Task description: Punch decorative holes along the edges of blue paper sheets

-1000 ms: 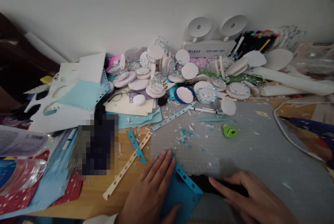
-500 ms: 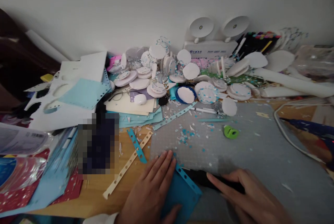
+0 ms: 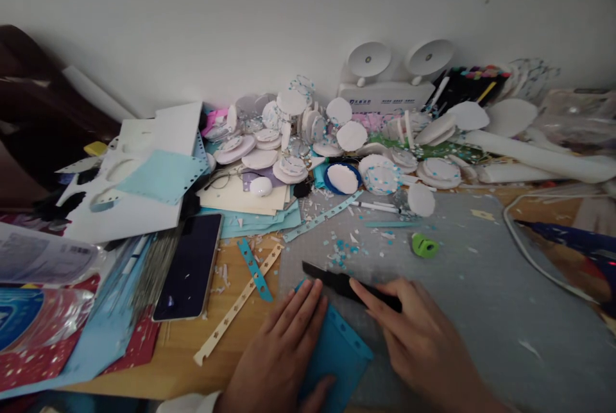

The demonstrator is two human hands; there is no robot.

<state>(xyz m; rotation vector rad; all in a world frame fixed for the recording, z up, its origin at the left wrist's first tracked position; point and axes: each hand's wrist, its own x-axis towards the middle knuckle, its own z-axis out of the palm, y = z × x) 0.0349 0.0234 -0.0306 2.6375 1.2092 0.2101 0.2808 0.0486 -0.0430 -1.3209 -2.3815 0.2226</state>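
My left hand (image 3: 289, 342) lies flat with fingers stretched out, pressing on a blue sheet of paper (image 3: 337, 355). Star-shaped holes run along that sheet's right edge. In my right hand (image 3: 414, 329) is a black utility knife (image 3: 344, 285), its blade pointing left just beyond my left fingertips. The blade appears raised a little; whether it touches the paper I cannot tell. Under the sheet and the knife lies a grey cutting mat (image 3: 462, 285). A green craft punch (image 3: 425, 245) sits on the mat, beyond my right hand.
Left of my hands lie a blue punched strip (image 3: 254, 270), a cream strip (image 3: 235, 307) and a phone (image 3: 190, 265). White foam discs (image 3: 351, 136) crowd the back by the wall. A blue glue gun (image 3: 572, 233) and white cable (image 3: 510, 227) are at right.
My right hand has moved the knife up and left, away from the sheet's right edge and past my left fingertips. My left hand stays on the sheet.
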